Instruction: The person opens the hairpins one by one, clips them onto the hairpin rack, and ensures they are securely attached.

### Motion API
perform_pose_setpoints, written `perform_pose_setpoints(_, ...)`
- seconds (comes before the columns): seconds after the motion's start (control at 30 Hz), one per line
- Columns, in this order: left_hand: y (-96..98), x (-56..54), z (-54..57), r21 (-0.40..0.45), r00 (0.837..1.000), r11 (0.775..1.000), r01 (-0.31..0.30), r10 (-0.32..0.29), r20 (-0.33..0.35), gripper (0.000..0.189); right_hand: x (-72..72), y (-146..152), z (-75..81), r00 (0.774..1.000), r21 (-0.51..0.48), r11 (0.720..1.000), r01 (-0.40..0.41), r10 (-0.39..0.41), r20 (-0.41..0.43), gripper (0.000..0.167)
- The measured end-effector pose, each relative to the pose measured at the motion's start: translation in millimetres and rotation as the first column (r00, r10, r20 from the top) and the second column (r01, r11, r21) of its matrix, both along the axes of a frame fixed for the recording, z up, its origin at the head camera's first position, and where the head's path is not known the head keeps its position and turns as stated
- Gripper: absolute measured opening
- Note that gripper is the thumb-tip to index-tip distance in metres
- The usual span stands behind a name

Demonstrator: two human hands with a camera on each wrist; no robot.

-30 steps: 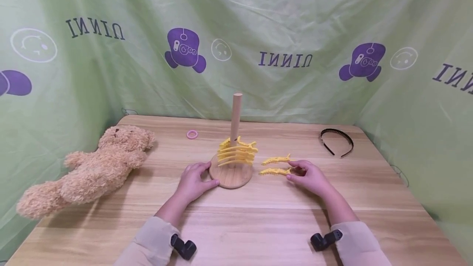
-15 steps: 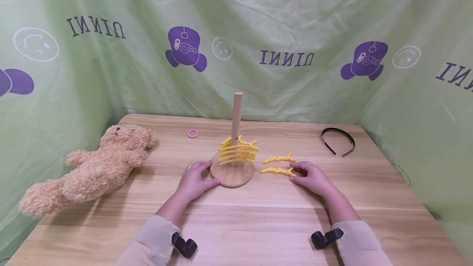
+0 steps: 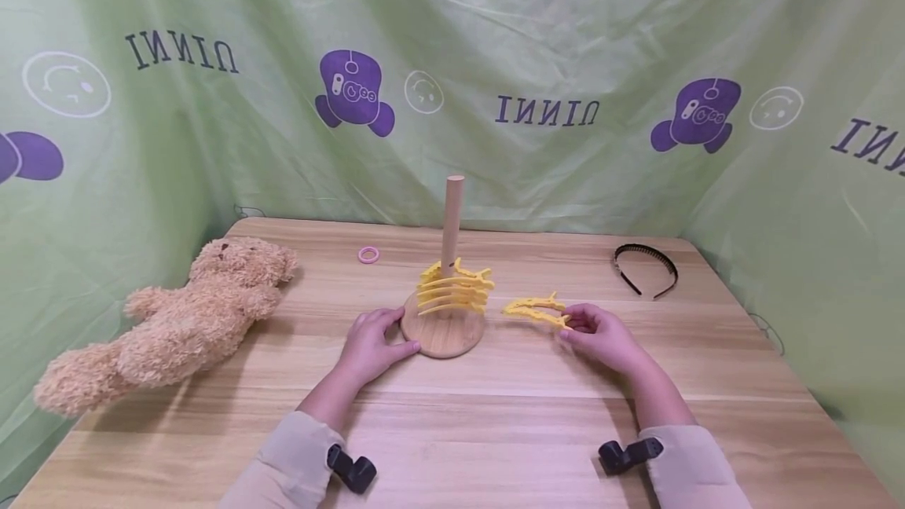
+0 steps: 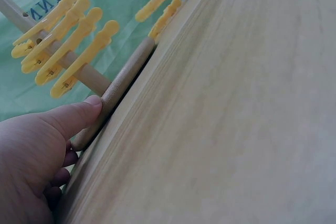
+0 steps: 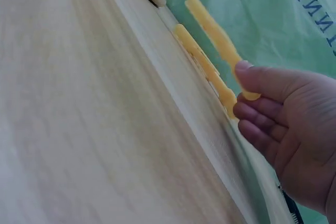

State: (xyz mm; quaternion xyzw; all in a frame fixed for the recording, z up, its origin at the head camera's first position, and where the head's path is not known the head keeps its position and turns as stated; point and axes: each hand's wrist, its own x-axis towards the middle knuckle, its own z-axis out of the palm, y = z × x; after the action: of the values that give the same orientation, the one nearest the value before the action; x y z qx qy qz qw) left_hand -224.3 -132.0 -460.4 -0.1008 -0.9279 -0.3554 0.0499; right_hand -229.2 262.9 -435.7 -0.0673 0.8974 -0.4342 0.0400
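Observation:
A wooden stand has a round base (image 3: 444, 340) and an upright post (image 3: 453, 214). My left hand (image 3: 369, 346) grips the left rim of the base, its thumb on the top edge. Several yellow hair clips (image 4: 86, 48) are clamped around the lower post, one above another. Right of the stand, my right hand (image 3: 602, 338) pinches a yellow hair clip (image 5: 216, 34) near one end, between thumb and fingers. In the right wrist view that clip is raised off the table. Another yellow hair clip (image 5: 202, 59) lies on the table just beyond it.
A light-brown teddy bear (image 3: 198, 320) lies along the left side of the table (image 3: 452, 446). A small pink ring (image 3: 368, 255) lies at the back, left of the post. At the back right is a black headband (image 3: 646, 258). A green printed curtain (image 3: 467, 38) surrounds the table.
My right hand has taken hold of the nearer of the two loose hair clips and lifted it, its tip now overlapping the other clip. My left hand stays on the base.

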Motion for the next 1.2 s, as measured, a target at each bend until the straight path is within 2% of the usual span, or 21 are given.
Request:
perform_pose_setpoints(0.23,-0.1,-1.0,-1.8,-0.004,1.000,1.000,-0.004,0.004,-0.012,0.070,-0.2,-2,14.4,0.998,-0.109,0.994,0.015,-0.022,-0.061,0.048)
perform_pose_setpoints(0.4,0.2,-0.9,-1.3,-0.004,1.000,1.000,-0.007,0.007,-0.009,0.070,-1.3,-5,33.7,0.992,-0.155,0.988,0.004,-0.023,-0.122,0.052)
perform_pose_setpoints(0.73,-0.2,-1.3,-1.9,-0.002,1.000,1.000,-0.004,0.004,-0.003,0.070,-6.5,-32,70.5,0.960,-0.046,0.997,-0.065,0.049,-0.276,0.039)
perform_pose_setpoints(0.97,0.0,-0.4,-1.2,0.002,1.000,1.000,-0.002,0.002,-0.016,0.071,-12.8,-55,82.1,0.938,0.053,0.998,-0.043,0.059,-0.341,0.038)
perform_pose_setpoints(1.2,0.5,-0.4,-0.8,0.003,1.000,1.000,-0.004,0.004,-0.009,0.071,-16.8,-75,87.5,0.905,0.046,0.999,-0.020,0.038,-0.424,0.031)
